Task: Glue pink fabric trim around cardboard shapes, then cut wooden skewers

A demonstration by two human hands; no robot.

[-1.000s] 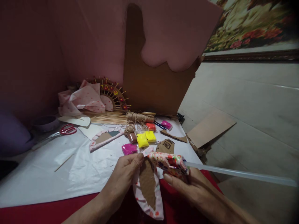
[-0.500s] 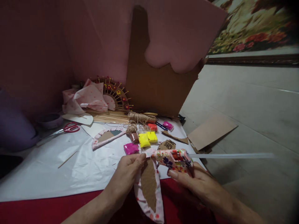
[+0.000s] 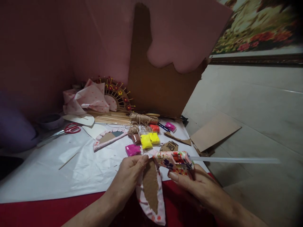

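My left hand pinches the top end of a cardboard piece whose edges are wrapped in pink flowered fabric. The piece hangs down over the red surface. In my right hand is a flower-patterned hot glue gun, its handle gripped in my fingers. A long clear glue stick sticks out of its back to the right. The gun's nozzle points left, close to the fabric edge by my left thumb; whether it touches cannot be seen.
Yellow clay packets, a magenta packet and a twine roll lie ahead on the white sheet. Red-handled scissors, a second fabric-edged piece and thin sticks are farther left. A cardboard panel stands behind.
The glue gun and my right hand have shifted very slightly left. My left hand keeps its hold on the fabric-edged piece, almost unmoved.
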